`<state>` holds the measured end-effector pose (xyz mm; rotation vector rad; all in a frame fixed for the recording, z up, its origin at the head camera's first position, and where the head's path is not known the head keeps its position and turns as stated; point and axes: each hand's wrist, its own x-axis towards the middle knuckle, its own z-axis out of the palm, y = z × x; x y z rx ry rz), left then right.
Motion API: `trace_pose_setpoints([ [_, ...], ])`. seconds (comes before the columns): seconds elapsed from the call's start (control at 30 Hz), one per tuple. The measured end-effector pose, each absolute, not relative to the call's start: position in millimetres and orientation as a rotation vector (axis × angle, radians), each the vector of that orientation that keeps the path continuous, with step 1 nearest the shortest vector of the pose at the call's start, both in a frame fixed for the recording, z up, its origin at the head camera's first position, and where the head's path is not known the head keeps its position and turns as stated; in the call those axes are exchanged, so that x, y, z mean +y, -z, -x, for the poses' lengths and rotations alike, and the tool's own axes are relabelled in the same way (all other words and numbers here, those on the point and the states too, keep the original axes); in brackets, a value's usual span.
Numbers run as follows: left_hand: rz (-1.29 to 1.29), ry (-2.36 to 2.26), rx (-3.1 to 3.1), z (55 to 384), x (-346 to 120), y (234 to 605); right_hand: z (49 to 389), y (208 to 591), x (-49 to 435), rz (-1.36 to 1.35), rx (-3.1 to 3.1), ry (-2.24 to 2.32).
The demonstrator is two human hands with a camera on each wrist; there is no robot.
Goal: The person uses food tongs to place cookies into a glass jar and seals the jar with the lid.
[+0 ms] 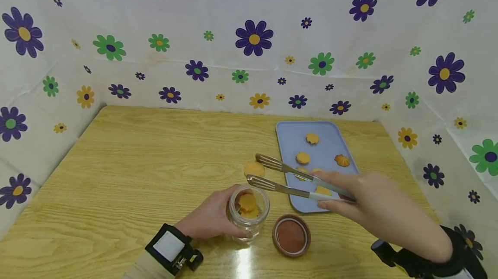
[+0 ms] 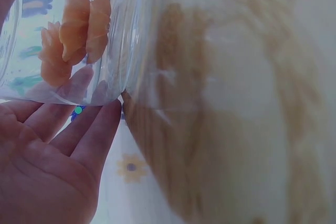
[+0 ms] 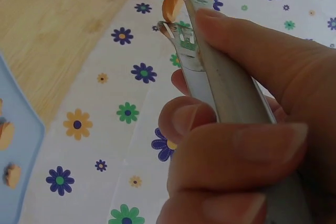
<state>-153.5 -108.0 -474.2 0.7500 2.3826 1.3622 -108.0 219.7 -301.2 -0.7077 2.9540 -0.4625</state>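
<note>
My right hand (image 1: pixel 369 210) grips metal tongs (image 1: pixel 292 190) with slotted ends. Between the tong tips a round yellow cookie (image 1: pixel 253 168) is pinched, just above and behind the mouth of a clear glass jar (image 1: pixel 235 222). The right wrist view shows the same cookie (image 3: pixel 171 7) edge-on, with my fingers and thumb curled around the handles. My left hand (image 1: pixel 213 217) holds the jar by its side, fingers and thumb around it. Several cookies (image 2: pixel 76 30) lie inside the jar, seen through its wall in the left wrist view.
A blue tray (image 1: pixel 289 134) with several cookies on it lies at the right, partly hidden by the tongs and right hand. A brown round lid (image 1: pixel 291 235) sits on the wooden table (image 1: pixel 155 153) to the jar's right. Flower-patterned cloth (image 1: pixel 218 54) borders the table behind and at the sides.
</note>
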Motion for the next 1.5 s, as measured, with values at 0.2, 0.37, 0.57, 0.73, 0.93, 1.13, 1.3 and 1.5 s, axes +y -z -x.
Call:
trace_pose_setpoints([
  [0.2, -0.743, -1.351, 2.379, 153, -108, 474, 108, 313, 217, 0.781, 2.847, 0.462],
  [0.37, -0.74, -1.367, 2.363, 152, -109, 473, 109, 315, 215, 0.752, 2.774, 0.458],
  [0.57, -0.746, -1.367, 2.389, 152, -108, 473, 110, 316, 214, 0.803, 2.739, 0.457],
  [0.73, -0.746, -1.35, 2.403, 153, -108, 473, 111, 317, 214, 0.827, 2.72, 0.456],
  [0.93, -0.737, -1.348, 2.401, 153, -108, 473, 113, 318, 212, 0.812, 2.693, 0.482],
  [1.13, -0.737, -1.354, 2.393, 153, -108, 474, 113, 318, 212, 0.773, 2.672, 0.505],
  [1.3, -0.736, -1.364, 2.376, 154, -109, 474, 113, 316, 214, 0.735, 2.661, 0.538],
  [1.5, -0.724, -1.38, 2.356, 152, -109, 474, 116, 310, 224, 0.604, 2.688, 0.578],
])
